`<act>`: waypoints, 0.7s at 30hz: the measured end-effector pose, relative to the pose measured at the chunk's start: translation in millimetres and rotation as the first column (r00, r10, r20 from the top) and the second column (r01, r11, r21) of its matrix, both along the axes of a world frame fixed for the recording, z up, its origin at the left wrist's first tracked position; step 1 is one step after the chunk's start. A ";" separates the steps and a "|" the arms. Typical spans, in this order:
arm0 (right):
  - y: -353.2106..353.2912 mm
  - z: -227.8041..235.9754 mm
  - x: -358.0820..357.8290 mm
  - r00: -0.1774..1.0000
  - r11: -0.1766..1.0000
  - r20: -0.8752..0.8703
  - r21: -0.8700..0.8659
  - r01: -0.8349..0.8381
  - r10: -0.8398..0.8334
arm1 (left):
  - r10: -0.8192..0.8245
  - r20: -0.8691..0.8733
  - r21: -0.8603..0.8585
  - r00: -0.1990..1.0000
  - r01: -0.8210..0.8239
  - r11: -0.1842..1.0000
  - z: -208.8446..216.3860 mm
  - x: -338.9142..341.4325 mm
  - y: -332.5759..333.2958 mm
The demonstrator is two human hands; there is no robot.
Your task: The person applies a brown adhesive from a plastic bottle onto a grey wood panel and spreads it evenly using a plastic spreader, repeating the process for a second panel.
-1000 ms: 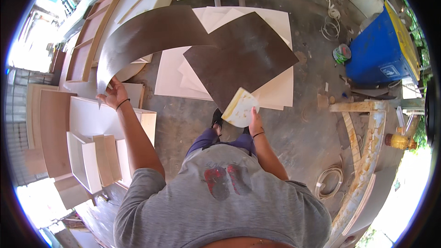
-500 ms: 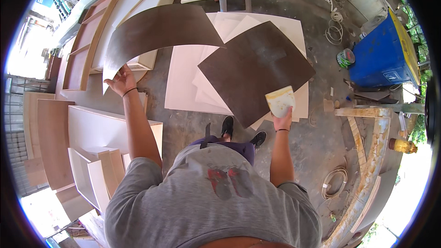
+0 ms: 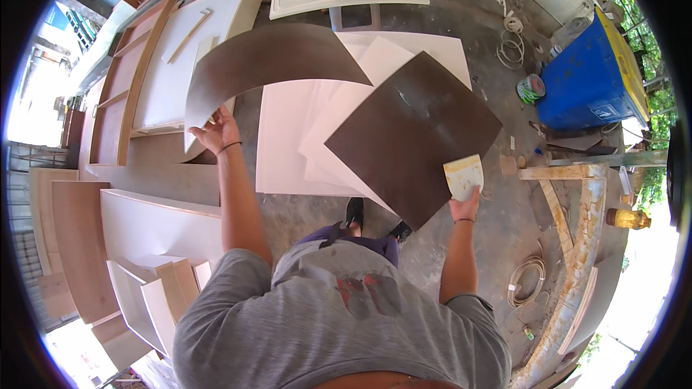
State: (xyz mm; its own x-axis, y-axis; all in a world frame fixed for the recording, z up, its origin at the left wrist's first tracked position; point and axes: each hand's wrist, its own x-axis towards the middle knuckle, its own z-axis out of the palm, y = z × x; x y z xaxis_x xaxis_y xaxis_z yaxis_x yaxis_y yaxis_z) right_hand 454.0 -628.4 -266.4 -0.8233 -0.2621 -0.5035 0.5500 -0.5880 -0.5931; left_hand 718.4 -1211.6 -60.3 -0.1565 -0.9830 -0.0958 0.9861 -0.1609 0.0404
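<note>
Hands (image 3: pixel 220 132) (image 3: pixel 465 207) — farther apart than before

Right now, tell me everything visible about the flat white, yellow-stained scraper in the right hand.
The flat white scraper looks like plastic, with a rounded near end and a straight far edge where yellowish stains gather. The right hand grips its near end. In view, it overlaps the near right edge of the flat dark brown sheet; contact is unclear.

Pale sheet stack (image 3: pixel 285 144), flat brown sheet (image 3: pixel 414 137) atop
</note>
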 end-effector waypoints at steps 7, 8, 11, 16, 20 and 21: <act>-6.9 31.1 37.7 0.977 0.984 0.182 0.117 -0.137 0.115 | -0.009 -0.018 0.102 1.000 0.011 0.995 -26.4 -66.2 18.6; -9.0 30.8 38.4 0.976 0.985 0.187 0.113 -0.133 0.110 | -0.038 -0.078 0.099 0.996 0.046 0.994 -34.8 -80.3 17.6; -4.5 27.9 41.7 0.972 0.982 0.200 0.120 -0.148 0.123 | -0.117 -0.287 0.114 0.951 0.155 0.981 -75.4 -110.7 22.3; 3.3 28.4 43.5 0.955 0.963 0.236 0.161 -0.218 0.177 | -0.063 -0.356 0.275 0.932 0.169 0.946 -130.8 -136.7 55.0; 7.4 31.5 41.6 0.958 0.960 0.244 0.193 -0.201 0.151 | -0.092 -0.249 0.363 0.964 0.181 0.914 -162.9 -133.9 76.6; 3.6 35.4 41.0 0.961 0.959 0.238 0.207 -0.193 0.142 | -0.103 -0.186 0.393 0.977 0.170 0.904 -160.2 -131.3 81.5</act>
